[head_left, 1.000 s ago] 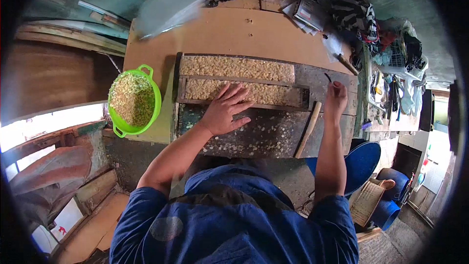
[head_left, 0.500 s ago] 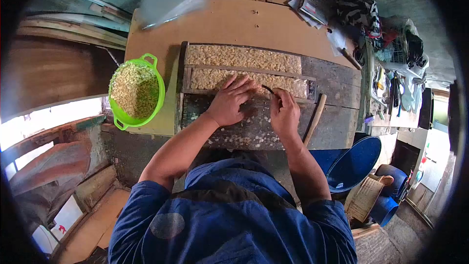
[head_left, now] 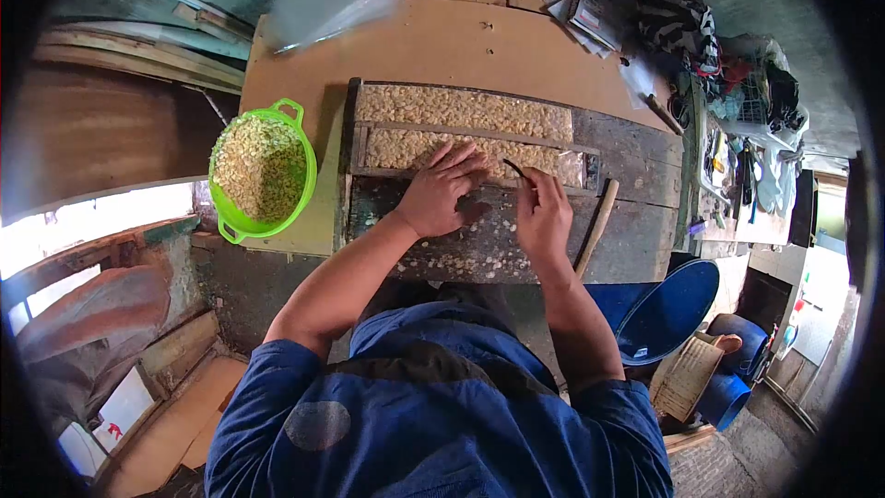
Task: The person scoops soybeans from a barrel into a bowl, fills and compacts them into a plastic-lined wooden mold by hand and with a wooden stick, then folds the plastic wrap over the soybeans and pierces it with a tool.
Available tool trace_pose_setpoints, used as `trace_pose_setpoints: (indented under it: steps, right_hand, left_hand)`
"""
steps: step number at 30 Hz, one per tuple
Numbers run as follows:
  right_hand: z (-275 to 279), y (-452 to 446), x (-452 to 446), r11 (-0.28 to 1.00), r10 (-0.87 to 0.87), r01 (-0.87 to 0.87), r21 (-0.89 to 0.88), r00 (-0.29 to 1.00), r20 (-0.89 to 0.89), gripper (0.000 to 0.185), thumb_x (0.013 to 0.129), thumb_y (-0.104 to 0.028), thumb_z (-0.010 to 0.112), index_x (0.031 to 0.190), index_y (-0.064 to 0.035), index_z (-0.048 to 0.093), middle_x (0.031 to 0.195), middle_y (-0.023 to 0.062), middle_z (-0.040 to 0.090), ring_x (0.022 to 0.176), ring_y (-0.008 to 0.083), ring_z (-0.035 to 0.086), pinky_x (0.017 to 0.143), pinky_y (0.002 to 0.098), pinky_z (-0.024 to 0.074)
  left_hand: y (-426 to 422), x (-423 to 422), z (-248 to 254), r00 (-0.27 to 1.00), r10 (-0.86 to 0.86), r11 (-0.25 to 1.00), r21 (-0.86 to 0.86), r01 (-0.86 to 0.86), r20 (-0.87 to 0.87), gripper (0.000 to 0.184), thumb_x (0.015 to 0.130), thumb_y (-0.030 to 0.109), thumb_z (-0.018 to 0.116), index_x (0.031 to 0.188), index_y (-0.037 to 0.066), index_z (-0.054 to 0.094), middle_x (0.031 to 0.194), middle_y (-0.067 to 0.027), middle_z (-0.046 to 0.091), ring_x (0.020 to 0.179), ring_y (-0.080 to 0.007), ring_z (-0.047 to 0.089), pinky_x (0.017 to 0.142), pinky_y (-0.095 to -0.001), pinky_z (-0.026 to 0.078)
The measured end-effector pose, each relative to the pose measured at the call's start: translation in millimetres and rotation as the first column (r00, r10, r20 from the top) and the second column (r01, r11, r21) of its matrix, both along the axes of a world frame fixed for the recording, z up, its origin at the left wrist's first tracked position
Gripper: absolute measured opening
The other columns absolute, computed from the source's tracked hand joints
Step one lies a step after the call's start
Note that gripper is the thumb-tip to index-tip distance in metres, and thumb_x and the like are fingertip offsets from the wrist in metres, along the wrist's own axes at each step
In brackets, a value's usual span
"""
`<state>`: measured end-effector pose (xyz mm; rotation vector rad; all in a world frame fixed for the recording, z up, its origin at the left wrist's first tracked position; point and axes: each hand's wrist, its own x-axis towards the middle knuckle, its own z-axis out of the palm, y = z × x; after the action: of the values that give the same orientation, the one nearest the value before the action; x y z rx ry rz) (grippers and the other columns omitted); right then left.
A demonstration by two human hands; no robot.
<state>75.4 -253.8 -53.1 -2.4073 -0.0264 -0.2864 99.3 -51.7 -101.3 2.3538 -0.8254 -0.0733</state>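
Two long plastic-wrapped slabs of pale beans lie on a dark wooden board, a far slab (head_left: 461, 109) and a near slab (head_left: 401, 148) set within a narrow wooden frame (head_left: 479, 136). My left hand (head_left: 442, 192) rests with its fingers spread over the near slab, thumb toward me. Pinched in my right hand (head_left: 544, 219) is a thin dark curved tool (head_left: 513, 166); its tip is over the near slab, right of my left fingers. Whether the tip touches the plastic I cannot tell. Pale bits are scattered on the board (head_left: 627, 161) below my hands.
A bright green basket (head_left: 308, 161) of loose pale beans stands left of the board. Close to my right hand lies a wooden stick (head_left: 597, 226). Clear plastic sheeting (head_left: 341, 23) sits at the back left. A blue tub (head_left: 668, 314) stands below the table, right.
My right hand and the curved tool have shifted slightly right along the near slab. My left hand stays spread on it. The whole view has moved a little.
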Motion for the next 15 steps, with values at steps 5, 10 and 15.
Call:
trace_pose_setpoints:
  steps: [5,10,15]
  right_hand:
    - [9.1,-27.0,-13.7,0.958,-0.192,0.215,0.192,0.973,-0.131,0.017,0.093,-0.004,0.065,0.110,-0.0017,0.066,0.091,0.0081,0.068,0.080,0.0145,0.064,0.074,0.0279,0.0503]
    - [1.8,-74.2,-38.8,0.848,-0.319,0.387,0.362,0.919,-0.233,0.017,0.095,-0.002,0.062,0.111,0.0004,0.065,0.101,0.0032,0.067,0.093,0.0089,0.061,0.082,0.0242,0.0482]
    - [-12.6,-108.2,-64.4,0.744,-0.366,0.441,0.502,0.898,-0.246,0.017,0.097,-0.001,0.059,0.113,0.0018,0.063,0.102,0.0029,0.065,0.091,0.0077,0.059,0.080,0.0218,0.0461]
  left_hand:
    - [-14.3,-1.7,13.1,0.995,0.103,0.991,-0.089,-0.103,-0.011,0.060,0.086,0.049,0.066,0.129,0.008,0.062,0.140,-0.0096,0.055,0.137,-0.0302,0.044,0.119,-0.0490,0.022]
    - [-48.0,2.1,18.1,0.998,0.057,0.996,0.065,-0.057,-0.004,0.060,0.086,0.055,0.063,0.132,0.015,0.062,0.148,-0.0111,0.046,0.141,-0.0327,0.036,0.119,-0.0555,0.019]
    - [-100.7,22.6,16.9,0.997,-0.068,0.997,0.037,0.066,0.048,0.061,0.087,0.061,0.059,0.134,0.023,0.061,0.154,-0.0142,0.037,0.148,-0.0345,0.025,0.120,-0.0576,0.015]
